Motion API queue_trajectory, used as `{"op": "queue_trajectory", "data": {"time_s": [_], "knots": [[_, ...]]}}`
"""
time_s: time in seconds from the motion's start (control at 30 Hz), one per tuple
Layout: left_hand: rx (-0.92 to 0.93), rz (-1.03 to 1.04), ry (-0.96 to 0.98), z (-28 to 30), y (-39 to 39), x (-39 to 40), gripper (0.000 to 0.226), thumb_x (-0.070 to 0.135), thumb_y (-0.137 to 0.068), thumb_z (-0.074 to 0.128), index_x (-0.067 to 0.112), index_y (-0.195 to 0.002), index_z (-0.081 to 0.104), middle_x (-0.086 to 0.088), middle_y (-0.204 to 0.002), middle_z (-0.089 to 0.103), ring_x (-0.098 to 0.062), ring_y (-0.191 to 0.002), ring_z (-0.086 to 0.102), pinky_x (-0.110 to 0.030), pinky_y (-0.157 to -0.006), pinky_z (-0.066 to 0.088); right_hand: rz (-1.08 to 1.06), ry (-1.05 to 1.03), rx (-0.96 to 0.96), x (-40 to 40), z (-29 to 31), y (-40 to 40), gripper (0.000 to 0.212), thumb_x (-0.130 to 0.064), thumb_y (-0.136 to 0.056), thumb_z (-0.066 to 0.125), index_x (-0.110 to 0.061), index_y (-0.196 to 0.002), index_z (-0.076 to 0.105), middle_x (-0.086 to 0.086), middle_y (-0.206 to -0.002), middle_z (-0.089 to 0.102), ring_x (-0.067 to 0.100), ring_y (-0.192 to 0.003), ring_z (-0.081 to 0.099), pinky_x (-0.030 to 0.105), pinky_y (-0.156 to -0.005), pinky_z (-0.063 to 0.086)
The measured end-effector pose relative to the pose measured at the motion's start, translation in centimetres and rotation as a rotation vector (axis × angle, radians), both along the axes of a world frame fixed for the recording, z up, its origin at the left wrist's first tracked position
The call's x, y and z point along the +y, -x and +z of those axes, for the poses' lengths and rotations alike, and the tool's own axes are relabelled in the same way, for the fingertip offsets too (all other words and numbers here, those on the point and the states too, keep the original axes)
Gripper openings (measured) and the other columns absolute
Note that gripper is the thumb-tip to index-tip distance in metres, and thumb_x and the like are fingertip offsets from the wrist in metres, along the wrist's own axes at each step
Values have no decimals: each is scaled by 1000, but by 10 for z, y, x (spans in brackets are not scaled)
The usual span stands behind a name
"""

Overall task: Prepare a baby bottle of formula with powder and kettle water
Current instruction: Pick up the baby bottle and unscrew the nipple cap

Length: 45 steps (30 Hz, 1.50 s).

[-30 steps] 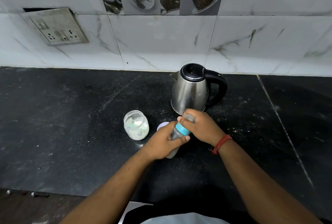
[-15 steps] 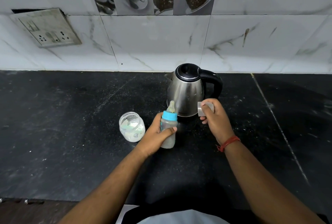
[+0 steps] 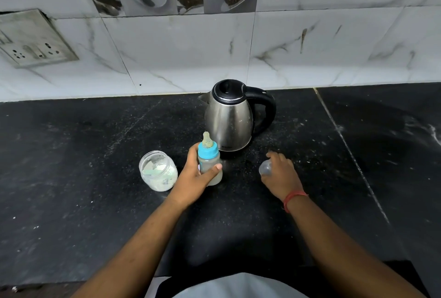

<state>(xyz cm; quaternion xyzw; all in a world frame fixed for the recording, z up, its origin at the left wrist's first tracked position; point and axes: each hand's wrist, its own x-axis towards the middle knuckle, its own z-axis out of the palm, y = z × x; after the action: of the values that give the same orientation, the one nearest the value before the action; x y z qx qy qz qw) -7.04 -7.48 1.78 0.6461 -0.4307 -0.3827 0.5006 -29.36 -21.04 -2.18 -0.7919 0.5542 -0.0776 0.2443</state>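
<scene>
Black counter (image 3: 71, 154): left hand (image 3: 194, 176) clasps bottle (image 3: 209, 164); right hand (image 3: 281, 173) apparently holds half-hidden clear cap (image 3: 265, 168).

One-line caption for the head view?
Left hand holds baby bottle upright; right hand holds clear cap beside kettle.

Wall socket (image 3: 31, 42) cut at left edge

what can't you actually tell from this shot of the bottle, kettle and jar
- Kettle, head view: water level hidden by the steel wall and shut lid.
- Bottle: fill level masked by the left hand.
- Clear cap: mostly covered by the right hand.
- Jar: powder amount unclear through the smeared wall.
</scene>
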Motion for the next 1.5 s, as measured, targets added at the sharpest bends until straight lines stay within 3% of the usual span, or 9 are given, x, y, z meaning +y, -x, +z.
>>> {"op": "queue_trajectory", "data": {"time_s": [0.17,0.3,0.43,0.67,0.8,0.93,1.23,1.4,1.5], "knots": [[-61,14,8,1,3,-1,60,17,-91,76,41,-133,40,14,-127,60,10,-112,59,-9,-94,45,9,113,35,4,-4,1,74,-38,-82,76,-18,-145,44,5,-143,46,30,-128,44,46,-107,42],[-108,49,-11,-3,2,-2,62,22,-89,80,42,-135,44,18,-128,62,4,-116,60,-15,-99,46,43,324,-244,6,16,-16,50,-37,-87,72,-14,-129,58,5,-124,57,25,-113,54,46,-97,50],[-143,62,1,-5,1,-2,57,24,-90,80,32,-137,50,17,-124,66,-3,-116,63,-28,-102,51,140,60,-594,19,50,-50,33,-41,-89,70,-20,-114,64,-4,-99,59,9,-82,59,37,-81,57],[-252,42,69,12,6,-1,51,19,-89,77,45,-126,52,26,-120,65,-5,-113,65,-21,-94,51,222,-105,-631,34,76,-91,49,-65,-76,67,-25,-103,63,-9,-102,65,7,-91,67,40,-82,59],[-444,5,105,11,4,-3,48,44,-87,69,28,-130,54,12,-118,65,-17,-109,64,-44,-92,54,129,-43,-597,37,86,-95,51,-72,-73,65,-22,-83,61,-7,-83,69,7,-78,67,39,-74,58],[-533,13,131,20,9,-2,51,52,-86,63,21,-126,53,7,-108,65,-11,-98,65,-42,-82,56,34,-86,-686,44,96,-100,49,-63,-75,75,-16,-74,59,-4,-70,69,10,-67,68,40,-67,59],[-192,-79,156,30,11,2,42,34,-89,74,27,-126,55,9,-100,72,-7,-84,71,-34,-74,60,94,-46,-813,45,105,-100,43,-38,-79,81,-9,-64,53,9,-63,64,15,-57,62,41,-56,55],[38,-202,123,41,10,0,37,18,-98,68,20,-130,51,-12,-79,67,-25,-58,66,-38,-54,59,191,-62,-838,39,112,-98,48,-46,-76,75,-3,-68,54,15,-64,62,32,-61,62,44,-56,54],[181,-348,79,46,5,3,32,27,-99,64,19,-126,50,-27,-79,62,-29,-61,68,-34,-56,58,319,-205,-876,30,115,-95,47,-47,-75,73,-4,-70,54,7,-62,54,18,-59,49,37,-57,48]]}}
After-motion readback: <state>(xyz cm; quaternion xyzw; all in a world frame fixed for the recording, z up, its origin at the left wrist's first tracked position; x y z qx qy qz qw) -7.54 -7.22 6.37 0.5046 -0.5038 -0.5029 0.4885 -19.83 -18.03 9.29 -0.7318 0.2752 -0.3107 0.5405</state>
